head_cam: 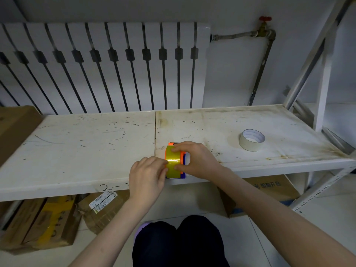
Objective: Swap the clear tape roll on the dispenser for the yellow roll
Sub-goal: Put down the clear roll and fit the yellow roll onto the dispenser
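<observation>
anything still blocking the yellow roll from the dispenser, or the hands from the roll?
Nothing visible. The yellow roll already sits against the orange dispenser, with both the left hand and right hand on it. The other roll lies apart, to the right.

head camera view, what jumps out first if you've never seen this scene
The bright yellow tape roll on the orange and blue dispenser stands out at the shelf's front edge, pinched between the left hand and right hand. A pale tape roll lies alone on the shelf to the right. Behind, a white radiator fills the wall, with a red valve at upper right.
</observation>
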